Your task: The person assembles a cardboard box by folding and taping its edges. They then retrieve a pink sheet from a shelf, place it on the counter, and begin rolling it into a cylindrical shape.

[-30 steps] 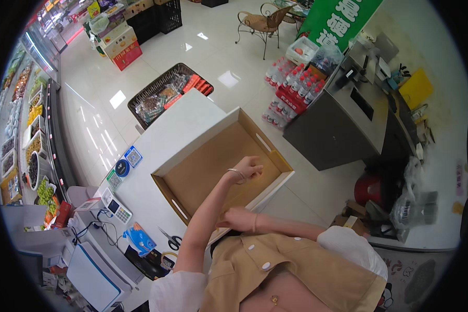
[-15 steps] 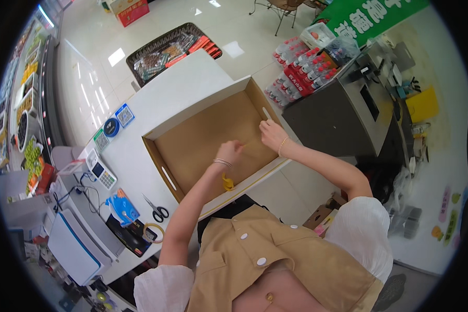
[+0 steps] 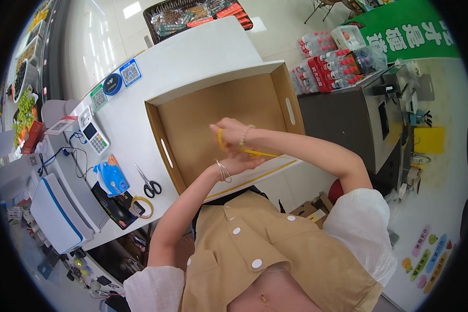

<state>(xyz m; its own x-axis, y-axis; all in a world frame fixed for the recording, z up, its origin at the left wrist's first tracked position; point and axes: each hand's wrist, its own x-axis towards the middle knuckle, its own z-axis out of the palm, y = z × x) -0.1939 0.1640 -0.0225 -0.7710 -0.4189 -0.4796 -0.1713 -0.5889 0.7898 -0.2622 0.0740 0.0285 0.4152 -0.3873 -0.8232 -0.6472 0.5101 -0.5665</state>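
R hand [image 3: 232,131] w/ yellow strip [image 3: 261,153] — white-lettered grn sign [image 3: 412,31].

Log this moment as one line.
Hands: left hand, right hand close together at narrow yellow strip, grips unclear | Box: shallow brown-and-white cardboard box, open-topped, on white counter | Left of box: black-handled scissors

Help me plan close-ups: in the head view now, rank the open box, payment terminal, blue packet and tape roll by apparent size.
1. Open box, by far
2. Payment terminal and blue packet, too alike to rank
3. Tape roll
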